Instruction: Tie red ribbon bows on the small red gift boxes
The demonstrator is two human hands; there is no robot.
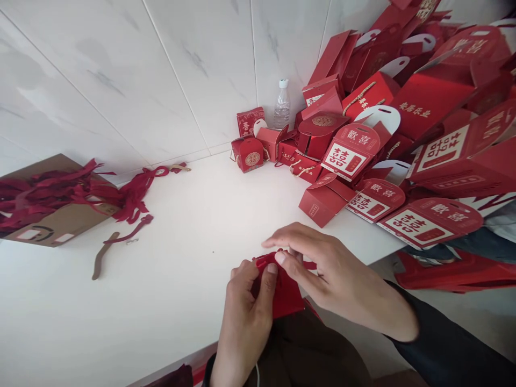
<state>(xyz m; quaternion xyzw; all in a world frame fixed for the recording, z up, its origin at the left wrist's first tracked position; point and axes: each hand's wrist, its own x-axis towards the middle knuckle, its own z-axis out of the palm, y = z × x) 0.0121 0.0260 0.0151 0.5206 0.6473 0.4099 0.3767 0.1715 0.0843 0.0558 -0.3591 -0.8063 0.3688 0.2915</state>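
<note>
A small bright red box or bag (288, 295) is held over the table's front edge, close to my body. My left hand (248, 306) grips its upper left side, with the thumb pressed on the top. At the top right, my right hand (322, 266) pinches the upper edge between thumb and fingers, with the index finger stretched out above. Dark red ribbon shows at the top of the red piece, and a bit of it sticks out behind my right fingers. The lower part of the piece hangs in front of dark clothing.
Many red gift boxes (415, 107) are piled at the right, near a clear bottle (282, 105) by the tiled wall. On the white table (161, 301), a cardboard box (60, 223) of dark red ribbons stands left, beside a brown strip (104, 257). Red stool lower right.
</note>
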